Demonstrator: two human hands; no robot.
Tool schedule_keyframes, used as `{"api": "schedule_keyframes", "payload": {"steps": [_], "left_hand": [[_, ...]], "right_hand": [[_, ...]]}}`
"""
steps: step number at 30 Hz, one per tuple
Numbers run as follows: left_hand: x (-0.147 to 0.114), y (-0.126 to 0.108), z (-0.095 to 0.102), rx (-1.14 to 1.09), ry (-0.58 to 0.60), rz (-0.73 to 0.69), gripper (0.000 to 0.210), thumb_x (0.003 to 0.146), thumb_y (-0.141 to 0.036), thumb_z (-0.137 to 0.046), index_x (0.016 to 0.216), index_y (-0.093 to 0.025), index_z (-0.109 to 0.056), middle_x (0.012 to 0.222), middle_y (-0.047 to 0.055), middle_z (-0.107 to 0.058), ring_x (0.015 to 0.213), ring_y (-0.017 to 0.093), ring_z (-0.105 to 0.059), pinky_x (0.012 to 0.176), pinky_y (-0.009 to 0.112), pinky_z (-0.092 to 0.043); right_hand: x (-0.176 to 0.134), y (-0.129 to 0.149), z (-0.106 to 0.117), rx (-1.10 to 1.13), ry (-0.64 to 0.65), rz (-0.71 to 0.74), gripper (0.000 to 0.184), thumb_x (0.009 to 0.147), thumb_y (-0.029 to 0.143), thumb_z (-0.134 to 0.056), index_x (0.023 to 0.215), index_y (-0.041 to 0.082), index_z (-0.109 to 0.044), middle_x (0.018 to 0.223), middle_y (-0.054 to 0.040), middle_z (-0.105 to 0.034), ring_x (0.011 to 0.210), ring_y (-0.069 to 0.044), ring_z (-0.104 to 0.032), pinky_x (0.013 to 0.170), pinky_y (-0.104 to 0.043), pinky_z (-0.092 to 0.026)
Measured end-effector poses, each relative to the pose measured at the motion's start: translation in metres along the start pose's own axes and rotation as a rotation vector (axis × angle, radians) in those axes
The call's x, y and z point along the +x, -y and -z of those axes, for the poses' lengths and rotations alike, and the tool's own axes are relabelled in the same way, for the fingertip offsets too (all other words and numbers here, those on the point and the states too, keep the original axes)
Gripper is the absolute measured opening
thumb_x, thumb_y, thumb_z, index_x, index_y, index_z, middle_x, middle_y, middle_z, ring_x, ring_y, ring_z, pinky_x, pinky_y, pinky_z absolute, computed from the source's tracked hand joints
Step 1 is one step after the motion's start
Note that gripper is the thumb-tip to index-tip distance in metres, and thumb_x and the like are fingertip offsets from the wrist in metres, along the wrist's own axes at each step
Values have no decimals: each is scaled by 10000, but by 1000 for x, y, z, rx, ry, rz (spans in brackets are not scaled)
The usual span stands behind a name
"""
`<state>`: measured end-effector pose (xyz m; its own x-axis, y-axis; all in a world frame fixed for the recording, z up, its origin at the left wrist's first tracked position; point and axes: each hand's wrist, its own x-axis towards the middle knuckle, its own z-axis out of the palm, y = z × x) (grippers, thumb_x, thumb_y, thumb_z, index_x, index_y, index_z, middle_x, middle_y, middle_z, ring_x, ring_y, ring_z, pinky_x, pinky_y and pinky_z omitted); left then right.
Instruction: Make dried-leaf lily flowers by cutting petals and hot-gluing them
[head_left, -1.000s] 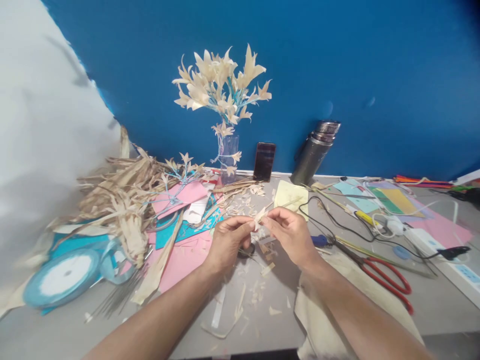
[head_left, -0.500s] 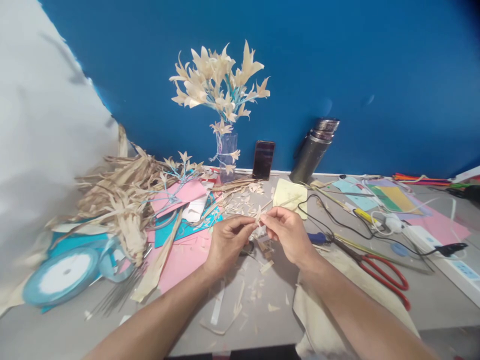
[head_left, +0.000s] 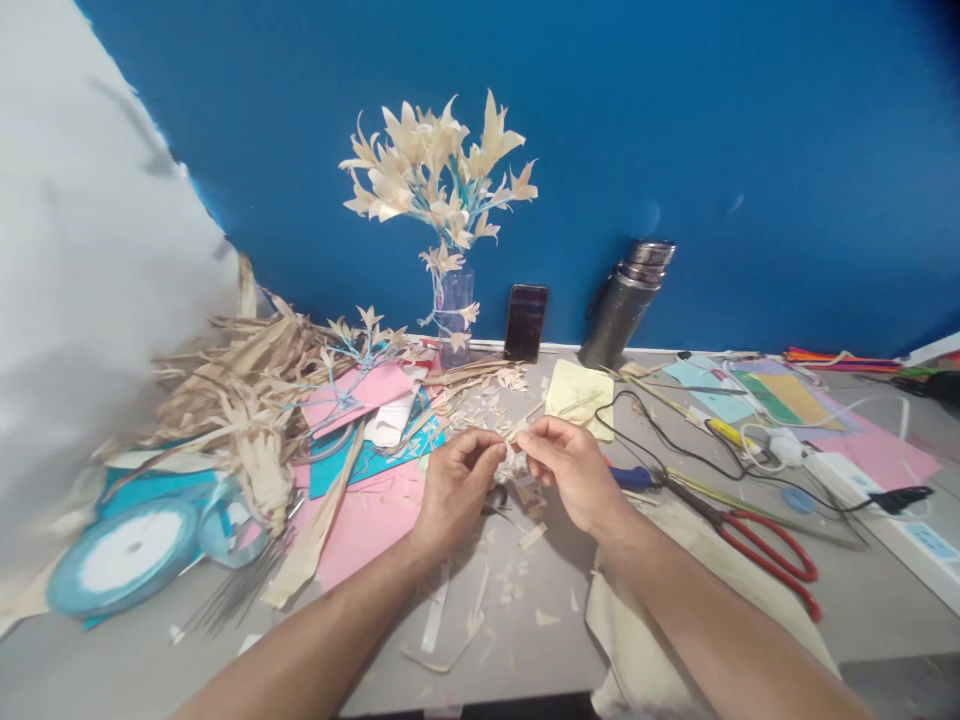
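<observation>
Both my hands meet over the middle of the grey table (head_left: 675, 610). My left hand (head_left: 457, 485) and my right hand (head_left: 574, 470) pinch a small pale husk piece (head_left: 517, 436) between their fingertips, a thin strip of it pointing up and to the right. Beneath them lie many husk scraps (head_left: 517, 580). A pile of dried corn husks (head_left: 240, 385) lies to the left. At the back stands a clear vase with husk flowers (head_left: 442, 190).
Red-handled scissors (head_left: 765, 545), black cables, a white power strip (head_left: 892, 510) and coloured paper lie at right. A steel flask (head_left: 626, 305) and a phone (head_left: 527, 322) lean on the blue wall. A blue ribbon spool (head_left: 124, 555) and pink sheets sit at left. A beige cloth (head_left: 645, 640) lies under my right forearm.
My hands have dropped slightly and drawn closer over the husk piece; my left fingers now curl tighter around it. Nothing else on the table has moved.
</observation>
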<state>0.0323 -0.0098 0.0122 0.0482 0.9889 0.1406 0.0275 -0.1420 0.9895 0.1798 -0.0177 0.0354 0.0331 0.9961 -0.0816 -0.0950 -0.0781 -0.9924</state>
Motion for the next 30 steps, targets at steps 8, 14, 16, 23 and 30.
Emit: {"api": "schedule_keyframes", "payload": {"steps": [8,14,16,23,30], "left_hand": [[2,-1,0,-131,16,93,183,801,-325,-676,733,-157,-654,513,-53,-509,443,71,-431,461,198,-350],[3,-3,1,-128,29,102,195,789,-327,-687,708,-162,-623,521,-53,-507,446,69,-421,462,196,-333],[3,-3,2,-153,50,125,198,790,-330,-688,709,-163,-620,510,-52,-503,447,71,-416,467,197,-325],[6,2,2,-522,177,318,247,736,-331,-764,699,-154,-596,490,-61,-485,428,50,-365,473,191,-280],[6,4,3,-710,251,386,284,693,-284,-822,706,-148,-574,586,-41,-556,429,28,-358,487,188,-288]], "right_hand": [[3,-6,3,-25,-29,10,329,691,466,-774,697,171,-629,521,34,-536,452,-78,-389,424,-212,-259],[4,-7,1,-5,-27,-23,304,676,439,-768,663,172,-624,543,18,-565,458,-81,-411,420,-208,-258],[4,-7,1,3,-19,-36,293,670,426,-764,651,173,-617,557,9,-584,455,-79,-407,417,-209,-256],[3,-6,2,9,12,-14,268,692,397,-761,707,169,-622,545,26,-559,473,-82,-432,438,-204,-286],[1,-3,4,-16,100,65,143,671,221,-704,796,170,-656,706,5,-650,529,-85,-480,495,-221,-357]]}}
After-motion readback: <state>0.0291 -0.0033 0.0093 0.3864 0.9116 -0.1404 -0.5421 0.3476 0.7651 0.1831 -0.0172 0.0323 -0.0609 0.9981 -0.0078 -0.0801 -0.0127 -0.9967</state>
